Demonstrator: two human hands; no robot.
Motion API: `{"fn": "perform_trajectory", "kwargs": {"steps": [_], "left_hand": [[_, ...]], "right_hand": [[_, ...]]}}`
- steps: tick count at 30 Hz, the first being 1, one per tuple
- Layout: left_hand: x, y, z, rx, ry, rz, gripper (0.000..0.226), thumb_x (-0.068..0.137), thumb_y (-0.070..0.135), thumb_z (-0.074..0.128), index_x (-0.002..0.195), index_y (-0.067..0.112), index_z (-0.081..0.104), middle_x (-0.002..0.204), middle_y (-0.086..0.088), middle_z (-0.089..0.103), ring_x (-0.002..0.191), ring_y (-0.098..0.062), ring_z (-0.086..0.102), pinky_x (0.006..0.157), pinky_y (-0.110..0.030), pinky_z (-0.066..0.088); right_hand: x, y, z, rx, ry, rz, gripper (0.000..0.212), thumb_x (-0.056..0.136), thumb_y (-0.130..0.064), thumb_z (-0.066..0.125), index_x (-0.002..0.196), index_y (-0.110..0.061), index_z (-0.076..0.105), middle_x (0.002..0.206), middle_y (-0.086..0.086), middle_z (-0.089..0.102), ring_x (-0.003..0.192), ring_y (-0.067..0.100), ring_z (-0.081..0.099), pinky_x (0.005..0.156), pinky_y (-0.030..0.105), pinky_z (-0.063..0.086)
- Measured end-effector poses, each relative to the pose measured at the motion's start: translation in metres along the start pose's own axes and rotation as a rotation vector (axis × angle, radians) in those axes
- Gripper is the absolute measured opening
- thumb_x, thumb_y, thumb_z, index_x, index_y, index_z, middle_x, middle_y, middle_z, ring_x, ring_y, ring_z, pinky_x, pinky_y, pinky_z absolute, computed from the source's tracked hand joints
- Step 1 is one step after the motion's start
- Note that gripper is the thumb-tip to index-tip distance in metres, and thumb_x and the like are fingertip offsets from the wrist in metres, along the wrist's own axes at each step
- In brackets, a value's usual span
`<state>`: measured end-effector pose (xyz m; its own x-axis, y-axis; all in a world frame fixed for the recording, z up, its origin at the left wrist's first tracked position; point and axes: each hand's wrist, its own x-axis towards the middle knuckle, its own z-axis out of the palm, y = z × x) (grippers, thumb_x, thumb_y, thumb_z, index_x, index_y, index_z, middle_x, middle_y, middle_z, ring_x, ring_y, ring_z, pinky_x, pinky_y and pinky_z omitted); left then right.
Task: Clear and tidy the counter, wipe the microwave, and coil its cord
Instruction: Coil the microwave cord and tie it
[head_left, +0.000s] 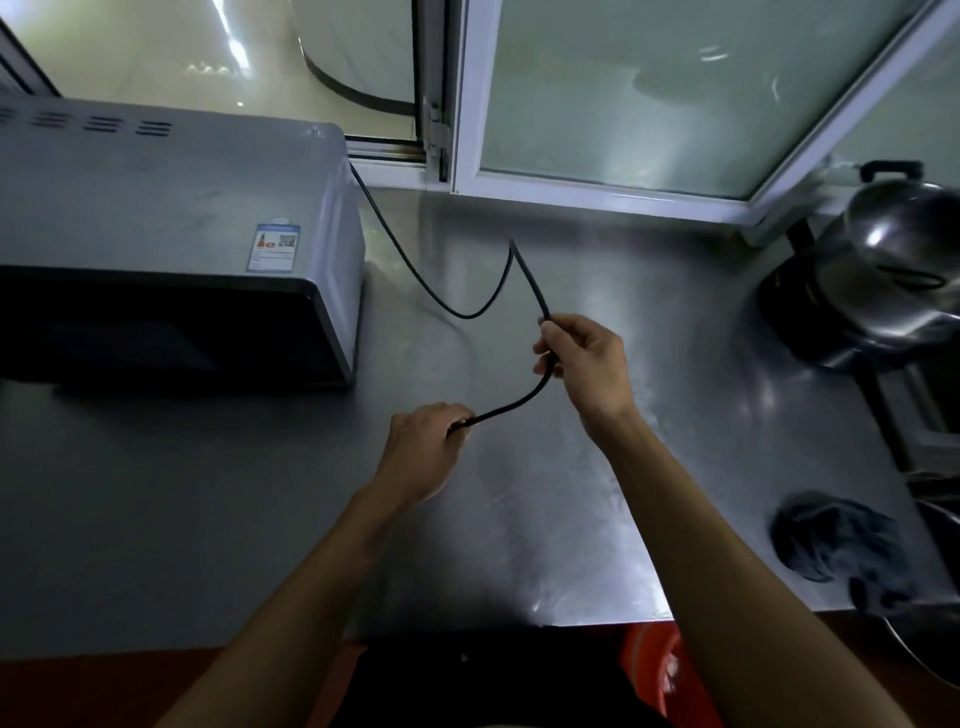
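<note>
A grey microwave with a black door stands at the left of the steel counter. Its black cord leaves the back right corner, dips to the counter, rises to a sharp bend and comes toward me. My right hand grips the cord above the counter's middle, fingers curled round it. Below it the cord curves down to my left hand, which pinches the cord's end; the plug is hidden inside that hand.
A dark grey cloth lies crumpled near the counter's front right corner. A steel pot with a lid stands at the far right. Window frames run along the back edge. A red object shows below the counter's front edge.
</note>
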<state>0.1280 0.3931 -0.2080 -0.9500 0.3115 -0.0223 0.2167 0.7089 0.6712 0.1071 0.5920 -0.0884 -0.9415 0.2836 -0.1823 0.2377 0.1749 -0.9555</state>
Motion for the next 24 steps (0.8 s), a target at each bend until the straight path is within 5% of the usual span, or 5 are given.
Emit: {"fn": "perform_trajectory", "kwargs": {"steps": [8,18,24], "left_hand": [[-0.011,0.041,0.009,-0.179,0.016,0.017,0.019,0.096,0.022,0.059,0.111,0.02,0.071,0.094,0.001,0.07,0.084,-0.016,0.065,0.077,-0.039,0.055],[-0.037,0.095,0.04,0.088,0.069,0.049,0.017,0.09,0.024,0.058,0.101,0.028,0.07,0.085,0.005,0.066,0.083,-0.02,0.061,0.075,-0.043,0.051],[-0.058,0.112,0.055,0.191,0.104,0.033,0.021,0.089,0.029,0.055,0.101,0.027,0.072,0.086,0.004,0.067,0.083,-0.024,0.059,0.074,-0.042,0.048]], "right_hand": [[-0.007,-0.007,-0.03,0.092,-0.018,-0.067,0.018,0.097,-0.018,0.061,0.106,-0.008,0.072,0.073,0.001,0.067,0.061,0.017,0.059,0.069,0.036,0.052],[-0.046,0.017,-0.114,0.275,-0.153,-0.024,0.016,0.095,-0.001,0.048,0.091,0.001,0.063,0.07,0.01,0.053,0.067,0.025,0.051,0.075,0.042,0.055],[-0.051,0.03,-0.141,0.16,-0.19,-0.074,0.026,0.1,-0.023,0.058,0.118,-0.005,0.065,0.059,0.01,0.053,0.054,0.02,0.054,0.064,0.042,0.056]]}}
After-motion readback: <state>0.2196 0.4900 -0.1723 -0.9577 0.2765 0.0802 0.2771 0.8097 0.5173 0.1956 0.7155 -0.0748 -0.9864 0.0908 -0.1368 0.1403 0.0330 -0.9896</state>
